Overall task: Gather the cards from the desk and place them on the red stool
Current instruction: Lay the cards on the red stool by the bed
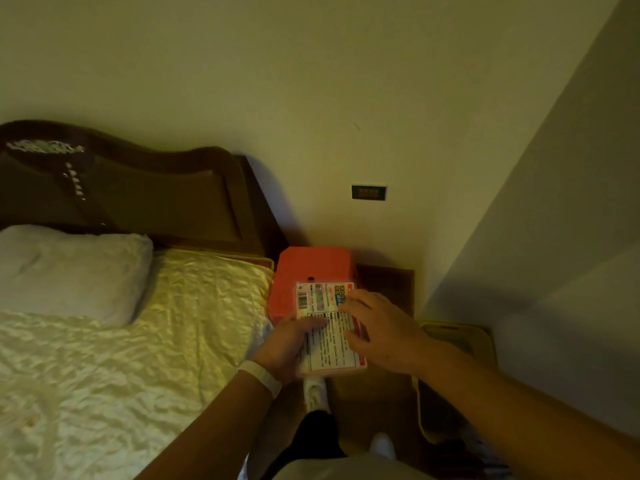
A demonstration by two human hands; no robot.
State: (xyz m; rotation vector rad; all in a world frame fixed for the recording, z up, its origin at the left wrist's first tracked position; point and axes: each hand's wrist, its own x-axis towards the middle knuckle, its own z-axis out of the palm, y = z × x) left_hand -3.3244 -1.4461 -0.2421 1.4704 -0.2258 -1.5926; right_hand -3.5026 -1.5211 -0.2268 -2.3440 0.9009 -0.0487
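Note:
A stack of printed cards [325, 327], with a barcode and small text on the top one, is held above the near edge of the red stool [311, 271]. My left hand [287, 344] grips the stack from the left with the thumb on top. From the right, my right hand [377, 327] lies over the top card with its fingers spread across it. The stool stands between the bed and the wall, and its near part is hidden under the cards.
The bed [138, 341] with a cream cover and a white pillow [69, 271] fills the left. A dark headboard [138, 195] stands behind it. A wooden unit [388, 282] is right of the stool, and a wall socket [369, 192] is above. My feet [317, 393] are below.

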